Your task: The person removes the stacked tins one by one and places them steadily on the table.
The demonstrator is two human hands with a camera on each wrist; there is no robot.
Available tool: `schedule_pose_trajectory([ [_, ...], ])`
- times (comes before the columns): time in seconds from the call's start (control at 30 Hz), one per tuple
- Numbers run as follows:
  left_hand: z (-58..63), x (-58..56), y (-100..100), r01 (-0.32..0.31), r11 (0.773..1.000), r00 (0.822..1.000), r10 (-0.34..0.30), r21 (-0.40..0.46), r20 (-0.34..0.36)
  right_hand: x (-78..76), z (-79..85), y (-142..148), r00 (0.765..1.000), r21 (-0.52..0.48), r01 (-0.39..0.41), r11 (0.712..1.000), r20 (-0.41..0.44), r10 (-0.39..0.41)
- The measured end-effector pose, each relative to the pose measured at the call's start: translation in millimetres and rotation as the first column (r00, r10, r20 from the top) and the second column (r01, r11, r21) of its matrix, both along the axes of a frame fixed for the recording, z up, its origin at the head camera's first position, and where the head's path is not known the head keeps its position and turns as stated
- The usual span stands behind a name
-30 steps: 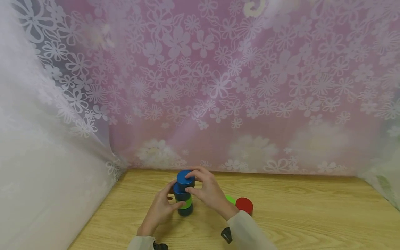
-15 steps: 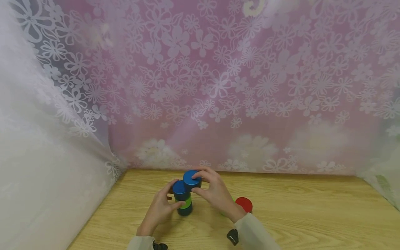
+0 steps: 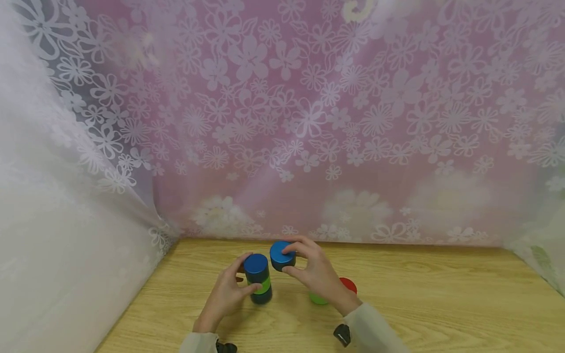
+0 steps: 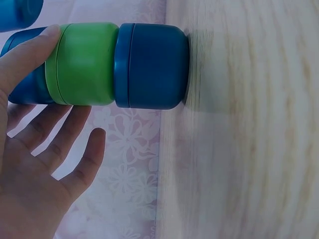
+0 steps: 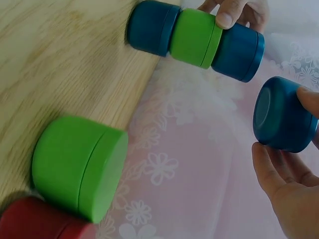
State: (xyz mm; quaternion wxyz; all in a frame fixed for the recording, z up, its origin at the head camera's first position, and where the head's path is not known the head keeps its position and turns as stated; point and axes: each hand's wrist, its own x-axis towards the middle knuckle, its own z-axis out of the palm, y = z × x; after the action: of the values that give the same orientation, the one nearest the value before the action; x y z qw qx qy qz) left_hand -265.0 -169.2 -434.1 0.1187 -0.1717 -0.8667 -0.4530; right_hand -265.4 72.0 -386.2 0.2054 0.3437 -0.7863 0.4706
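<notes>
Three small round lidded jars stand in an upright stack on the wooden table: a dark blue one [image 4: 154, 67] at the bottom, a green one [image 4: 89, 63] in the middle and another blue one [image 3: 256, 264] on top. My left hand [image 3: 226, 290] grips the stack from the left, its thumb near the seam of the green and upper blue jars, fingers behind. In the air right of the stack's top, my right hand [image 3: 314, 268] holds a further blue jar [image 3: 279, 253] between thumb and fingers, apart from the stack. That jar's base shows in the right wrist view.
A green jar [image 5: 79, 167] and a red jar [image 5: 37, 221] stand side by side on the table [image 3: 419, 299], partly behind my right forearm in the head view. A pink flowered curtain [image 3: 309, 122] hangs behind the table, and a pale sheet [image 3: 66, 220] on the left.
My right hand has moved right with the blue jar, from over the stack's top to beside it. The left hand and the stack have stayed in place.
</notes>
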Motion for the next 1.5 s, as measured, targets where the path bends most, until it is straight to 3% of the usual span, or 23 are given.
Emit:
schedule_pose_trajectory([
  [0.5,-1.3,0.7,-0.1,-0.01,1.0,1.0,0.01,-0.001,0.002,4.2,-3.3,22.2,0.998,0.027,0.061,0.998,-0.004,-0.061],
  [1.07,0.9,1.0,0.5,-0.007,1.0,1.0,0.007,-0.008,0.001,5.3,-8.3,47.2,0.988,0.045,0.086,0.995,-0.128,-0.08],
  [1.5,1.6,0.8,0.3,-0.002,1.0,1.0,0.002,-0.015,0.0,5.5,-12.7,62.1,0.991,0.031,0.081,0.996,-0.109,-0.077],
])
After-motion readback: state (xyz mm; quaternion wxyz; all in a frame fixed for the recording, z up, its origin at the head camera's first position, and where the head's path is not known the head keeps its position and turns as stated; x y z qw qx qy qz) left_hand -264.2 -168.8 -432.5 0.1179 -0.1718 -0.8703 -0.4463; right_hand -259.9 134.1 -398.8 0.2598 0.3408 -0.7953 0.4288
